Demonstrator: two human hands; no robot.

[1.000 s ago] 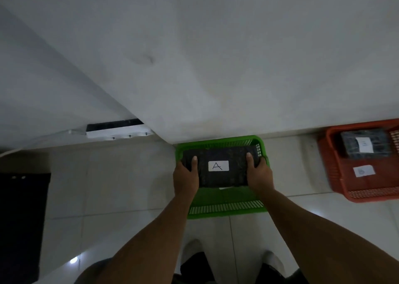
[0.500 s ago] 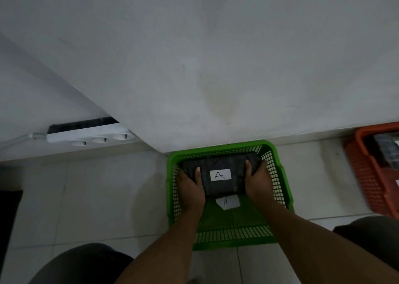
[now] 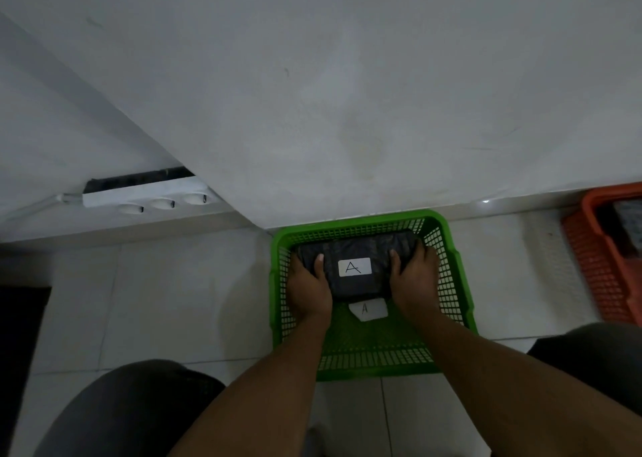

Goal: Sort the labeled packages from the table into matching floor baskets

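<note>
Wall fills my view above the green basket (image 3: 455,283) where my left hand (image 3: 307,288) and right hand (image 3: 413,279) clasp the black package (image 3: 354,248) marked A at its ends, low over the basket's own A tag (image 3: 369,309), so I judge placing nearly done and release next.

We note a green lattice-walled basket (image 3: 455,283). Inside it: black package (image 3: 357,248) with white label (image 3: 354,267), black "A". Right of the basket: orange-red mesh basket (image 3: 590,248). Left: white power strip (image 3: 146,197).

Dim, soft-focus, wide-angle edge distortion
</note>
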